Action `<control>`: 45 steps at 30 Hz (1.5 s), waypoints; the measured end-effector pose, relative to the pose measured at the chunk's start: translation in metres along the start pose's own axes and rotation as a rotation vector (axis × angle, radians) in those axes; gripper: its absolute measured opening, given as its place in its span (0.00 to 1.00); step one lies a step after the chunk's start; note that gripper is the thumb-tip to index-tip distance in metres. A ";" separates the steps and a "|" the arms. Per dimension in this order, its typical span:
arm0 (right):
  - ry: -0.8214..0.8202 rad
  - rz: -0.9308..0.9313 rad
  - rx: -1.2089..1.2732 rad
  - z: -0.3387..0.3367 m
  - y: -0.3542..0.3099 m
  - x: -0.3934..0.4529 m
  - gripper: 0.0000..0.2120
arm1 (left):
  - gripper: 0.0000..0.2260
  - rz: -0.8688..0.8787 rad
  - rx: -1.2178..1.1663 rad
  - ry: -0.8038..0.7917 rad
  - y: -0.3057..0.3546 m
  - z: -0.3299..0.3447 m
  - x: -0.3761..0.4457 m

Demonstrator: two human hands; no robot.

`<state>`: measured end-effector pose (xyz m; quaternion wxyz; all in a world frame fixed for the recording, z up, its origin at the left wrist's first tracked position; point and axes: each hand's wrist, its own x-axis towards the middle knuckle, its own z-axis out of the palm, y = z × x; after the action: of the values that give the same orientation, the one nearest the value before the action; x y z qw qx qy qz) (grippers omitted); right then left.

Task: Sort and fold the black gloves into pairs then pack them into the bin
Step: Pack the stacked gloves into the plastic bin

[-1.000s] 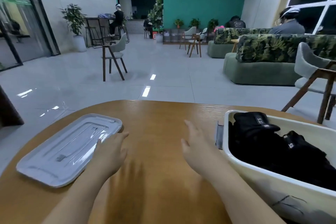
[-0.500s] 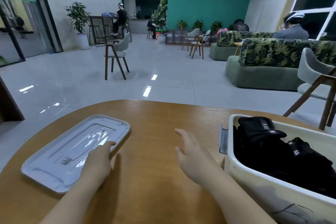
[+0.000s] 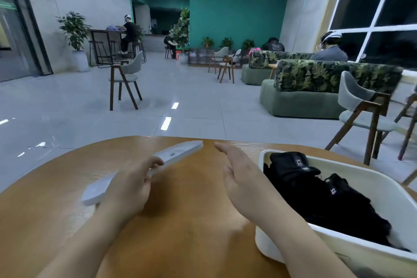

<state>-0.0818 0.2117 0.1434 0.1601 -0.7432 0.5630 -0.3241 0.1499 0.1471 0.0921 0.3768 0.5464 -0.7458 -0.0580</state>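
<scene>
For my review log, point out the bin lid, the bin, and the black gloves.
bin lid (image 3: 178, 153): head view, on its raised far half, beyond the left hand's fingers.
bin (image 3: 383, 192): head view, on the bare white inner wall at the right.
black gloves (image 3: 327, 203): head view, on the middle of the dark pile.

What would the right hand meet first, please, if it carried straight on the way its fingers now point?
Probably nothing on the table: the right hand points forward and slightly left, past the raised far end of the white bin lid. It might graze that end; depth is unclear.
</scene>
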 end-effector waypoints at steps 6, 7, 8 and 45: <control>0.071 0.054 -0.073 -0.045 0.016 0.002 0.27 | 0.16 0.118 -0.186 0.025 0.058 -0.012 0.013; 0.099 0.070 -0.068 -0.054 0.022 0.002 0.29 | 0.16 0.156 -0.207 0.034 0.069 -0.015 0.015; 0.134 0.093 -0.047 -0.062 0.030 0.003 0.31 | 0.15 0.193 -0.217 0.046 0.081 -0.019 0.017; 0.774 0.468 0.342 -0.202 0.143 -0.050 0.10 | 0.38 0.133 -0.644 -0.328 0.207 0.106 0.141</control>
<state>-0.3287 0.2391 0.1912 0.1274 -0.3843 0.6719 -0.6202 -0.0931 0.0739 0.1905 0.4078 0.3337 -0.7736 -0.3520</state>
